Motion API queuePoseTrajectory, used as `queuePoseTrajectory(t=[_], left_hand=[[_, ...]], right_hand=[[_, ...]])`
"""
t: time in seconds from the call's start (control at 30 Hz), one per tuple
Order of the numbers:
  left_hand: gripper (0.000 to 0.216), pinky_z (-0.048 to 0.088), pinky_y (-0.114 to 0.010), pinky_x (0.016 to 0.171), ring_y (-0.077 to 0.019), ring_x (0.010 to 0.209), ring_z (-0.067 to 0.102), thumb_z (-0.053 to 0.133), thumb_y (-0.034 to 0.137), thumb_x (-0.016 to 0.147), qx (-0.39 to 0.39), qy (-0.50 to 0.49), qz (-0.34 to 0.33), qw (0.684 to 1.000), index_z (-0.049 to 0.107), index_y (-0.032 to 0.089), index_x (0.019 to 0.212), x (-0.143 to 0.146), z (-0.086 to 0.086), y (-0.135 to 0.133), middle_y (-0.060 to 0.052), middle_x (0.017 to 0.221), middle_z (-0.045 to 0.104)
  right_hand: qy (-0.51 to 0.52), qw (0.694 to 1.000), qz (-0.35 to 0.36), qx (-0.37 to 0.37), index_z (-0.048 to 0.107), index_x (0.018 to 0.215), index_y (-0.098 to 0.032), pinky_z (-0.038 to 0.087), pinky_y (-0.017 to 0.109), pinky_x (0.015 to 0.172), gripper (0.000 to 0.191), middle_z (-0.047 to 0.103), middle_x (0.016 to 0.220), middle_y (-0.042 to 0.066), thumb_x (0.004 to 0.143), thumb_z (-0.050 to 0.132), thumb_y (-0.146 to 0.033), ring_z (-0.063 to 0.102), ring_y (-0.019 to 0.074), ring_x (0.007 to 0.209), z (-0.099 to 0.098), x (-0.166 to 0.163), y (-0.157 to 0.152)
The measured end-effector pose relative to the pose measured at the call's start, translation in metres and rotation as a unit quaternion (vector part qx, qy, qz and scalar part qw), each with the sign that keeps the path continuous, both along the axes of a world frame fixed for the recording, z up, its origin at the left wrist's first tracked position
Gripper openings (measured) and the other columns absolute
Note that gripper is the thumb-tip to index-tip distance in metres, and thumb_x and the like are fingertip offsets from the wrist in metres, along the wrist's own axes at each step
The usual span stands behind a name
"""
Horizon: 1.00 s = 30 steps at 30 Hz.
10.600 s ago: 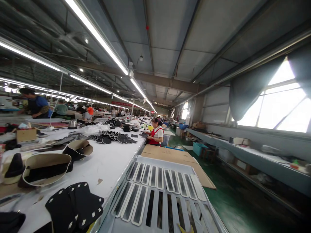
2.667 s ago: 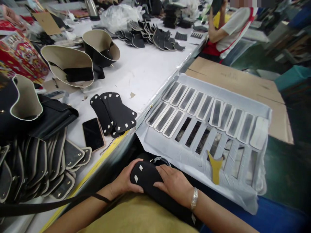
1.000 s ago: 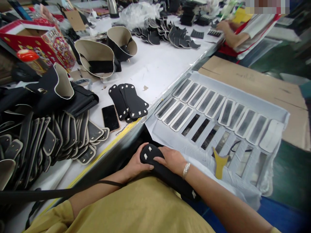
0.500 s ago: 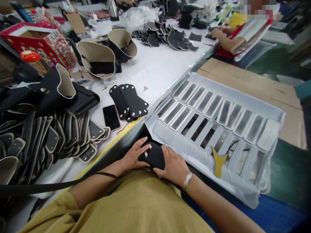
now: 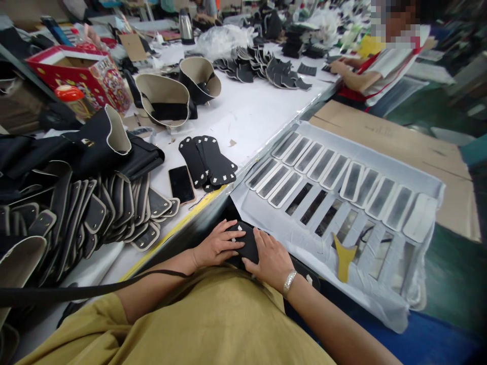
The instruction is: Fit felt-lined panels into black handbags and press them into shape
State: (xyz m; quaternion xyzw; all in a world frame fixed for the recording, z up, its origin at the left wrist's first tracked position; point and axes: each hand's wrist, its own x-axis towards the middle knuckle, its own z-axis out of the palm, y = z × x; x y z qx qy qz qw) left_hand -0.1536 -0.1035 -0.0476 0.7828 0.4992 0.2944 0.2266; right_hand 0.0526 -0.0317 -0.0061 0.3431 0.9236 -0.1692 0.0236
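Note:
Close to my body, a black bag panel (image 5: 249, 244) with small white tabs at its end is held between my two hands. My left hand (image 5: 217, 246) has its fingers laid across the tabbed left end. On the other side, my right hand (image 5: 271, 259) grips the panel with the thumb near its front edge and the fingers along the far right. Part of the panel is hidden beneath the hands. Another dark piece with a white tab (image 5: 309, 279) shows past my right wrist. Similar black panels (image 5: 213, 159) lie stacked on the table beside a phone (image 5: 181, 184).
To the right, a tray covered in pale sheeting (image 5: 262, 213) carries rows of framed strips (image 5: 314, 158) and a yellow Y-shaped piece (image 5: 344, 258). Many trimmed black flaps (image 5: 110, 208) crowd the left, below open bag bodies (image 5: 162, 99). A co-worker (image 5: 365, 78) sits at far right.
The head view has shifted, so the table things appear lower and mostly further right. My left fingers have slid further over the panel's tabbed end; both hands keep hold of it.

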Motion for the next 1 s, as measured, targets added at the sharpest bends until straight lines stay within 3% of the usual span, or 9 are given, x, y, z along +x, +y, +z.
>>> queuePoseTrajectory(t=[0.33,0.6,0.67,0.8,1.0], left_hand=[[0.029,0.016,-0.053,0.109,-0.0262,0.135,0.02,0.051,0.027,0.087,0.062,0.029,-0.022,0.997,0.06,0.025,0.115,-0.003,-0.01,-0.002,-0.005,0.132,0.051],[0.03,0.026,-0.049,0.107,-0.0266,0.134,0.025,0.05,0.023,0.086,0.072,-0.039,-0.035,0.996,0.059,0.021,0.115,-0.003,-0.004,0.0,-0.01,0.129,0.053],[0.039,0.028,-0.047,0.107,-0.0257,0.132,0.028,0.054,0.028,0.085,0.058,-0.056,-0.027,0.996,0.051,0.02,0.123,-0.004,-0.003,0.0,-0.012,0.132,0.049],[0.078,0.026,-0.046,0.109,-0.0287,0.134,0.025,0.064,0.046,0.075,-0.002,-0.052,0.027,0.998,0.029,0.016,0.138,-0.009,0.001,0.005,-0.019,0.145,0.025],[0.088,0.031,-0.045,0.106,-0.0292,0.126,0.037,0.068,0.051,0.068,-0.04,-0.015,-0.045,0.998,0.029,0.012,0.137,-0.016,0.008,0.022,-0.019,0.134,0.042]], right_hand=[[0.001,1.0,0.008,0.019,0.03,0.137,-0.004,0.036,0.043,0.094,0.078,0.042,0.133,0.019,0.077,0.049,-0.051,0.042,0.0313,0.115,-0.001,0.005,-0.003],[-0.007,1.0,0.021,0.02,0.03,0.136,0.001,0.035,0.043,0.098,0.078,0.043,0.13,0.023,0.075,0.051,-0.043,0.042,0.0318,0.117,0.001,0.005,-0.002],[-0.009,1.0,0.023,0.019,0.03,0.136,0.001,0.036,0.044,0.097,0.08,0.044,0.13,0.023,0.074,0.052,-0.045,0.042,0.0321,0.116,0.0,0.005,-0.002],[-0.007,0.999,0.03,0.017,0.032,0.135,0.0,0.036,0.043,0.097,0.083,0.044,0.13,0.023,0.071,0.055,-0.048,0.042,0.0324,0.116,-0.001,0.006,-0.001],[0.002,0.999,0.038,0.019,0.033,0.133,0.001,0.035,0.044,0.098,0.078,0.043,0.131,0.023,0.075,0.053,-0.047,0.042,0.0322,0.116,-0.001,0.007,-0.003]])
